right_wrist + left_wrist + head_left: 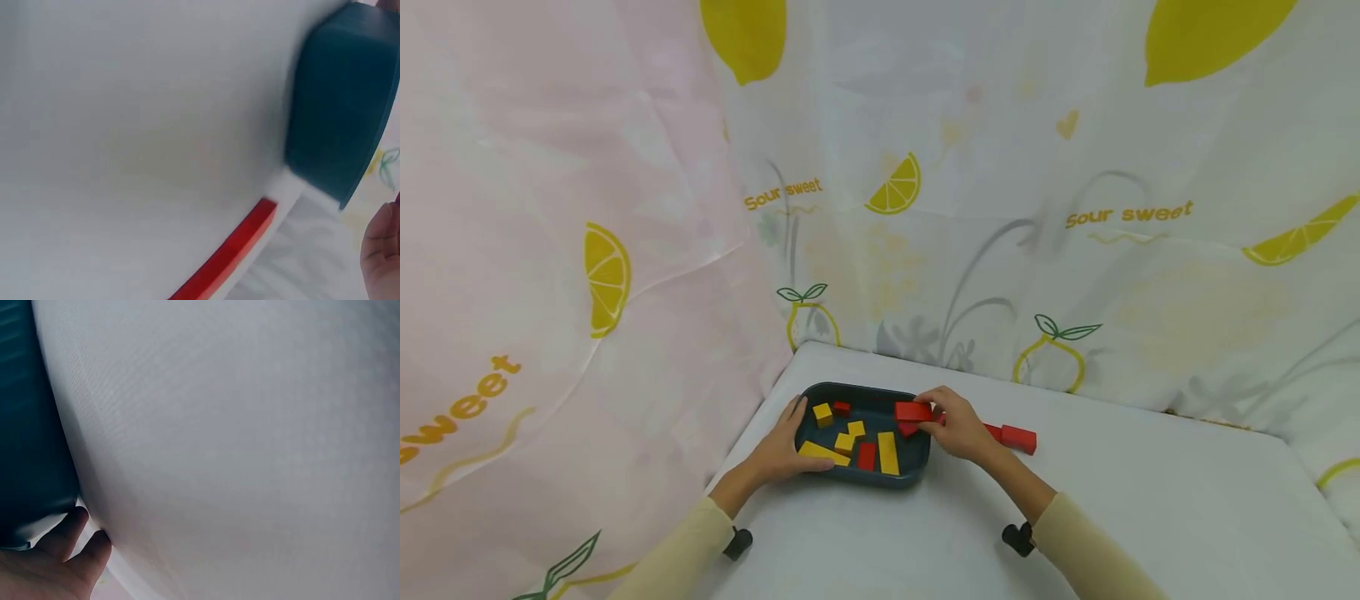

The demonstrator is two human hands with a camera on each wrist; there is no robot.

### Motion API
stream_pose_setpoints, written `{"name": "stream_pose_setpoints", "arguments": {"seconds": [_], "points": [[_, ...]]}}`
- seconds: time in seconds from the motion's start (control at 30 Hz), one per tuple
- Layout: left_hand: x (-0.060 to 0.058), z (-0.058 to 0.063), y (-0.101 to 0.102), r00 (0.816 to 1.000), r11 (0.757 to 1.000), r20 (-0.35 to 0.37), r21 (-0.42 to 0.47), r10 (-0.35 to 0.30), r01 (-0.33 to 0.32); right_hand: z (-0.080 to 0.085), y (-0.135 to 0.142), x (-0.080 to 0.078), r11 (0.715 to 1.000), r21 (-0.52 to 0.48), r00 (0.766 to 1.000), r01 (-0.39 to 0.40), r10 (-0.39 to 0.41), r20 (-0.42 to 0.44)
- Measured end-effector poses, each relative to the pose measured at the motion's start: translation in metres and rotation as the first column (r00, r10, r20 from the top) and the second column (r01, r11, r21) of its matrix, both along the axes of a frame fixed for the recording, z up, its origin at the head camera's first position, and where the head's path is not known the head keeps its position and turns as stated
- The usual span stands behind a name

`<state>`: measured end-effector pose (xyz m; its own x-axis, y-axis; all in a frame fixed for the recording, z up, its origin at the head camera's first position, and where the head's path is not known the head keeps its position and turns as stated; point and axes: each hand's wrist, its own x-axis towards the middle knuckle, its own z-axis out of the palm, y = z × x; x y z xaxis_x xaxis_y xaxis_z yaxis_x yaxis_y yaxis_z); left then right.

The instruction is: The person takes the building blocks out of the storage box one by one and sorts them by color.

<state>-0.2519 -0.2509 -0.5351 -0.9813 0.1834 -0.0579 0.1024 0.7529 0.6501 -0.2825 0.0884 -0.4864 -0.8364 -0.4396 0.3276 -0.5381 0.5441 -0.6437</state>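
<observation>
A dark blue tray (872, 477) holds several yellow and red blocks. My left hand (780, 448) grips its left end, thumb along the front rim and fingers at the left wall; in the left wrist view, fingertips (78, 515) meet the tray's outer wall (37, 450). Over the tray's right side, my right hand (958, 425) pinches a red block (913, 412) between thumb and fingers. Another red block (907, 429) shows just beneath it. In the right wrist view only part of that hand (382, 250) appears, at the right edge.
More red blocks (1018, 439) lie on the white-covered table right of the tray, partly behind my right hand. One long red block (228, 250) shows in the right wrist view. Lemon-printed curtains (880, 275) rise behind the table and along its left side.
</observation>
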Motion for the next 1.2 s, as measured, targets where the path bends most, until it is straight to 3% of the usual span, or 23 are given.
{"name": "stream_pose_setpoints", "arguments": {"seconds": [0.5,0.93,1.2], "points": [[0.001,-0.002,0.005,1.000,1.000,0.008,-0.005,0.000,0.000,-0.011,0.104,0.013,0.974,0.078,0.976,0.214,-0.216,0.016],[-0.001,0.004,-0.001,1.000,1.000,-0.002,-0.027,-0.004,0.004,-0.016,0.155,0.023,0.947,0.150,0.957,0.283,-0.290,0.020],[-0.001,0.002,-0.002,1.000,1.000,0.020,-0.024,-0.005,0.006,-0.029,0.188,0.029,0.914,0.187,0.927,0.361,-0.373,0.035]]}}
